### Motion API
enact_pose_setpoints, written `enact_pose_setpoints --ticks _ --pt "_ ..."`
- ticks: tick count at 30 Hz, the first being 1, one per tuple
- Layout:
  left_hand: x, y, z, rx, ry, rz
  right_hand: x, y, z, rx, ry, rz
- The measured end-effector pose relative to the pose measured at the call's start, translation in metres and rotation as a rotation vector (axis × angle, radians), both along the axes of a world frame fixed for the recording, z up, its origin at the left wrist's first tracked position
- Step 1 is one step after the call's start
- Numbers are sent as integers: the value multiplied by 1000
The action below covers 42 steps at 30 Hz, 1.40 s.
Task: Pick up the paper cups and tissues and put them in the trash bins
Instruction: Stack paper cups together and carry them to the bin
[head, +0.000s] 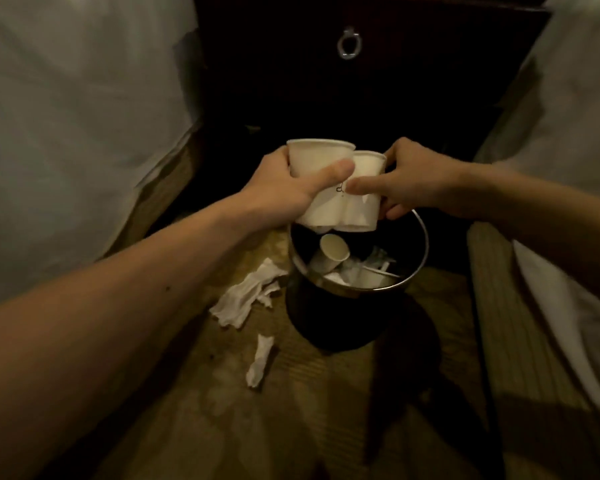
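Two white paper cups are held side by side, touching, just above the far left edge of a round black trash bin (354,317) with a shiny metal rim. The left hand (284,188) grips the larger paper cup (312,171), thumb across its near side and fingers wrapped round the left. The right hand (420,181) grips the smaller paper cup (362,206), thumb laid across its near side and fingers curled behind its right wall. Both cups stand close to upright, long axes running up and down, open mouths pointing up and slightly away, bases pointing down at the bin's opening.

Inside the bin another cup (333,251) lies on its side with its mouth turned towards the near side, among other pale litter that is too dim to identify.

On the floor (291,427), just left of the bin, lies a crumpled white tissue (245,297). Nearer, a smaller twisted tissue (260,358) lies with its long axis running near to far.

A dark nightstand (430,64) with a metal ring pull (350,45) stands beyond the bin. White bedding (66,133) hangs along the left, and more shows on the right.
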<state>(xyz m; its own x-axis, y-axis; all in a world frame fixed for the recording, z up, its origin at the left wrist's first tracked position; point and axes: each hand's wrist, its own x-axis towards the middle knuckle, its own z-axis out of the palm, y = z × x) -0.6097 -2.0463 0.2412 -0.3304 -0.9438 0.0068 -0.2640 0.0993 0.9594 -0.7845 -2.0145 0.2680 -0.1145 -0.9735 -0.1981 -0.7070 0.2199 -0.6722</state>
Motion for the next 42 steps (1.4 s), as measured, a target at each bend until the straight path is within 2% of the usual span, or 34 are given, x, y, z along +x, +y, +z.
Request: enact_pose_setpoints --ticks 4,7,13,15,17,21,25,27,29,32,34,37,40,42 --pt "-50 -13 -41 67 -94 -108 -43 2 -41 188 3 -132" --pt "-63 -15 -76 150 -157 -160 -52 8 -73 218 82 -164" --pt "-62 -31 -114 289 -345 -196 -36 14 -102 229 435 31" --pt "-63 -32 -119 313 -379 -235 -36 16 -106 260 442 47" --pt "-62 -31 -119 285 -425 -237 -36 17 -105 278 396 59" --pt "-49 -27 -106 109 -528 -176 -26 14 -95 282 380 51" --pt "-16 -25 -80 -17 -398 -94 -4 14 -90 210 488 -1" --pt "11 -21 -66 -39 -285 -86 9 19 -85 103 639 38" --pt "42 -13 -59 4 -175 -75 23 25 -77 -41 698 116" --pt "83 4 -71 99 -155 -40 53 39 -70 -272 546 296" --pt "103 16 -94 196 -196 -17 76 55 -85 -305 419 435" --pt "120 30 -142 376 -284 -24 101 71 -139 -90 312 562" --pt "125 44 -198 522 -366 -1 114 65 -204 135 248 541" --pt "124 55 -235 560 -401 37 120 57 -238 210 207 519"
